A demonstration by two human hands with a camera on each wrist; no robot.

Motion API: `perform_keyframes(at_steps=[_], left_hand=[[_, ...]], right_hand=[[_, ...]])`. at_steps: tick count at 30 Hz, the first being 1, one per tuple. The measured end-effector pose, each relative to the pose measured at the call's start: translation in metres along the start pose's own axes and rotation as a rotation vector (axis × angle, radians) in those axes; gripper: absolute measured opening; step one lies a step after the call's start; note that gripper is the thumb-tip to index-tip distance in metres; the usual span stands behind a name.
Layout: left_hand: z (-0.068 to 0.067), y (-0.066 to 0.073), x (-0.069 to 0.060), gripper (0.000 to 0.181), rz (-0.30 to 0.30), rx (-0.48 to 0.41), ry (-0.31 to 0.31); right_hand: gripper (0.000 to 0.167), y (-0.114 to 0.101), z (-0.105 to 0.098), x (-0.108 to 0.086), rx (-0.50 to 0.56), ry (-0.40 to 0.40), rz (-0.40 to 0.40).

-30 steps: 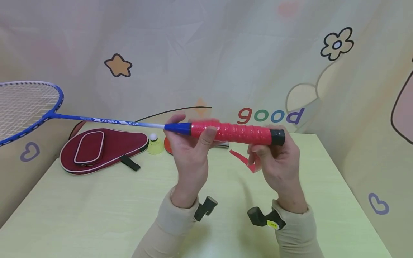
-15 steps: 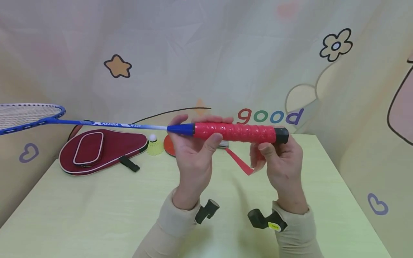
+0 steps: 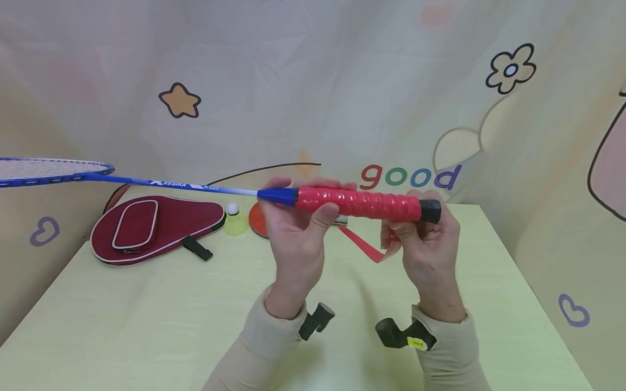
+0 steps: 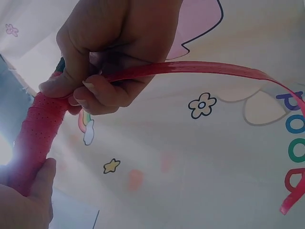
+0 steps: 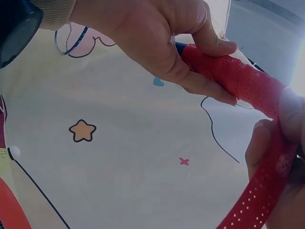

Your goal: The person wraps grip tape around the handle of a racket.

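A blue badminton racket is held level above the table, its strung head reaching out of view at left. Red perforated overgrip tape is wound around its handle, between a blue cone and a black end cap. My left hand grips the handle near the cone, thumb in front. By the cap, my right hand pinches the tape where it leaves the handle. The loose tail of the tape hangs down and bends toward the left; the left wrist view shows it as a long curved strip.
On the table at back left lies a maroon racket case with a black strap. Beside it stand a yellow shuttlecock and an orange-red round object, partly hidden by my left hand. A printed curtain encloses the back.
The racket has rolled, so its head now appears nearly edge-on, and it has shifted slightly right with my left hand. The loose tape has swung a little; both hands keep their hold.
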State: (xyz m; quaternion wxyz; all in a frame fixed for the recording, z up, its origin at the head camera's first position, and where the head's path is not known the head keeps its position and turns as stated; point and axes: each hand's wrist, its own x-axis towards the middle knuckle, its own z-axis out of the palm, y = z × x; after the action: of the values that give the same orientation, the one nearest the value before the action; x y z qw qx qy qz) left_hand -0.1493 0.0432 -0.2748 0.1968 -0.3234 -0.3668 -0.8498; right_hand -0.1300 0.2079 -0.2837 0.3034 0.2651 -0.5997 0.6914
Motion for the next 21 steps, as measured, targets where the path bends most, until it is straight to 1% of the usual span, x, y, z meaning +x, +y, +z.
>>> perform_keyframes(at_steps=[1,4,7,9,11,14,15,17,21], left_hand=[[0.0001,0.0001,-0.0001,0.059,-0.002,-0.002,0.006],[0.0002,0.0004,-0.0001,0.059,-0.013,0.015,0.049],[-0.0001,0.0007,0.0001,0.060,-0.022,0.040,0.098],[-0.0006,0.0012,0.0002,0.061,-0.024,0.063,0.123],[-0.0012,0.0019,0.0000,0.061,-0.030,0.070,0.140],[-0.0016,0.0033,-0.0002,0.061,-0.034,0.075,0.154],[-0.0015,0.0037,-0.0001,0.061,-0.033,0.072,0.153],[-0.0011,0.0035,0.0006,0.059,-0.030,0.030,0.128],[0.0001,0.0030,0.0033,0.055,-0.027,-0.119,0.036]], right_hand=[[0.014,0.0003,-0.0002,-0.0002,-0.002,0.004,0.000],[0.017,0.0003,-0.0013,-0.0015,-0.025,0.005,0.019],[0.029,-0.0012,-0.0019,-0.0025,-0.049,0.003,0.059],[0.032,-0.0024,-0.0016,-0.0036,-0.048,0.002,0.076],[0.034,-0.0029,-0.0006,-0.0041,-0.038,-0.001,0.070],[0.027,-0.0029,0.0018,-0.0055,-0.024,-0.006,0.039],[0.026,-0.0028,0.0026,-0.0056,-0.025,-0.006,0.031],[0.024,-0.0027,0.0038,-0.0058,-0.024,0.002,0.025],[0.019,-0.0030,0.0045,-0.0061,-0.038,0.032,0.035]])
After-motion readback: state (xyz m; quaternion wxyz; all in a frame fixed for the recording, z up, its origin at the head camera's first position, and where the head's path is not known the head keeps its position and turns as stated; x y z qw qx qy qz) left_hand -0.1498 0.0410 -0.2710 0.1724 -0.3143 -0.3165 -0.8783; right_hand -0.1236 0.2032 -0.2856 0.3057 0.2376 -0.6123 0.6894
